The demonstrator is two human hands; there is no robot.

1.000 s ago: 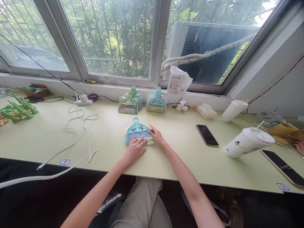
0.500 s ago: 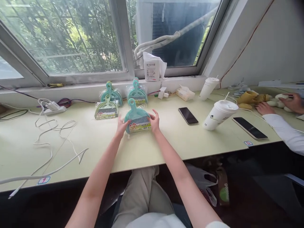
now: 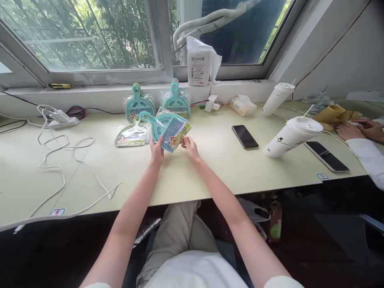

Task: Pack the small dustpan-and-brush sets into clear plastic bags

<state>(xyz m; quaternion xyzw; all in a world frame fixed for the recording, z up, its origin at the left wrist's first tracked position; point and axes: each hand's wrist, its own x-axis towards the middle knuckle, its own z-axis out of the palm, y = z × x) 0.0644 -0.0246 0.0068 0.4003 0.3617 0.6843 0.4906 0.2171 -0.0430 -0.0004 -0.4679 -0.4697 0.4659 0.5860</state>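
A turquoise mini dustpan-and-brush set [image 3: 169,129] in clear wrapping is held above the table, tilted so that its handle points to the upper left. Its grey bristles and a printed card strip face up. My left hand [image 3: 157,152] is closed on its lower left edge, thumb on top. The fingers of my right hand [image 3: 191,149] are bent at the lower right edge and pinch the wrapping there. Just behind to the left lies a green dustpan set [image 3: 132,135]. Two stacks of turquoise dustpan sets, a left stack [image 3: 138,106] and a right stack [image 3: 177,102], lean by the sill.
White cables [image 3: 64,160] and a power strip [image 3: 63,122] lie on the left. Rightward are a phone [image 3: 245,137], a tissue pack [image 3: 242,105], a large white cup [image 3: 292,137], another cup [image 3: 277,99] and a second phone [image 3: 327,157]. Another person's hands [image 3: 351,130] are at far right.
The held dustpan set has gone from upright to tilted, its handle swinging left and its card edge to the right. My right hand has slid down to the lower edge. The view has shifted downward.
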